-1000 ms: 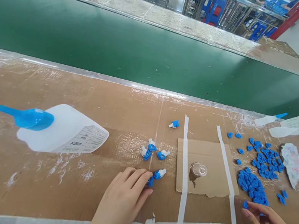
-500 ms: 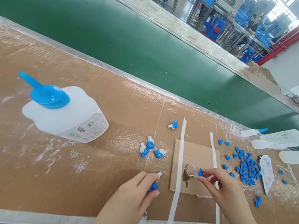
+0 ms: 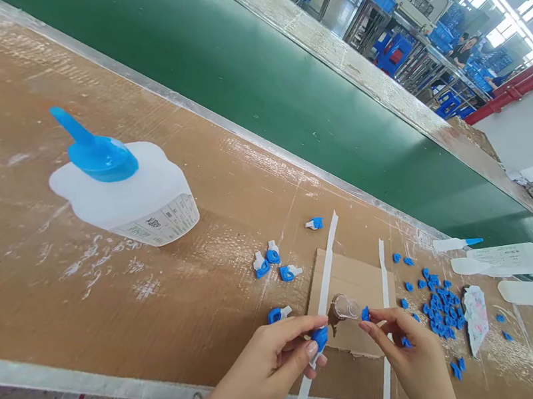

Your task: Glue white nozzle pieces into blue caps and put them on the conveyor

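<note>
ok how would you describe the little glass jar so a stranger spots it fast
On the brown workbench beside the green conveyor belt, find the cardboard sheet between two white tape strips. A small clear glass jar sits on it. Unlike the blue parts nearby, it is see-through, with a brown stain at its base.

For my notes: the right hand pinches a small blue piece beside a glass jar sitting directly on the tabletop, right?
The head view shows the glass jar on a cardboard sheet, not directly on the tabletop; the right hand does pinch the small blue piece beside it.
</note>
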`<state>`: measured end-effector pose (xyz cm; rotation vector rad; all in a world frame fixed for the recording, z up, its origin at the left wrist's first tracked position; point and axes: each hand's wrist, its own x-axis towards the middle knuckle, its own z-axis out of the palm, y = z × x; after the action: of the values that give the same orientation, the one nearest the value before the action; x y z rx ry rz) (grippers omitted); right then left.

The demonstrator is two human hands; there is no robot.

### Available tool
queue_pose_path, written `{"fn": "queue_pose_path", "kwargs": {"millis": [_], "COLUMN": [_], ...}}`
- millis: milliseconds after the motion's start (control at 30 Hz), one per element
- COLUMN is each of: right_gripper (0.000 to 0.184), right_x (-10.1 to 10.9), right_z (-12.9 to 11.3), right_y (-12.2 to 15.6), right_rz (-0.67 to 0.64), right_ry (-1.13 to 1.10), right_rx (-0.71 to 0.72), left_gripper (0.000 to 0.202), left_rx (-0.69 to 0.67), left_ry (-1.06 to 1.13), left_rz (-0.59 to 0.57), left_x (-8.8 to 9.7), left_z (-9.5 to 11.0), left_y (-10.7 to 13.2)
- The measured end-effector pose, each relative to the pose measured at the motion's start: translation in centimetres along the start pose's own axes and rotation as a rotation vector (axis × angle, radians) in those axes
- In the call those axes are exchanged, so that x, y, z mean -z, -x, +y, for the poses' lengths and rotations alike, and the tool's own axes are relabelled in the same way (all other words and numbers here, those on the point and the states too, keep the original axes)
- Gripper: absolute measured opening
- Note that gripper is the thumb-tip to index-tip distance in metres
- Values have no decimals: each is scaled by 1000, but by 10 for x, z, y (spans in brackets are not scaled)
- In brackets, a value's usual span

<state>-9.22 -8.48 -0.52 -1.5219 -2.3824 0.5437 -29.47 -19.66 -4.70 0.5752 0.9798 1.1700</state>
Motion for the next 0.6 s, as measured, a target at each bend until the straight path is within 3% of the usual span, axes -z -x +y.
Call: {"fn": "queue_pose_path", "kwargs": {"millis": [167, 367, 500, 600], "right_gripper": [45, 42, 36, 31], "right_x": [-1, 2, 4, 4], "right_z": [-7, -8, -1, 4], "right_y": [-5, -11, -4, 9], "right_rz": [-2, -58, -44, 4], "right_ry": [1, 75, -21, -226], "right_rx": [79, 151, 77, -49], "left_gripper": [52, 55, 56, 60], "left_rx": [56, 79, 83, 73], "left_ry": [102, 135, 139, 201], "left_rz": [-1, 5, 41, 62], "left_x": [-11, -8, -8, -18], "left_z": [-4, -4, -5, -7], "left_y": [-12, -13, -15, -19]}}
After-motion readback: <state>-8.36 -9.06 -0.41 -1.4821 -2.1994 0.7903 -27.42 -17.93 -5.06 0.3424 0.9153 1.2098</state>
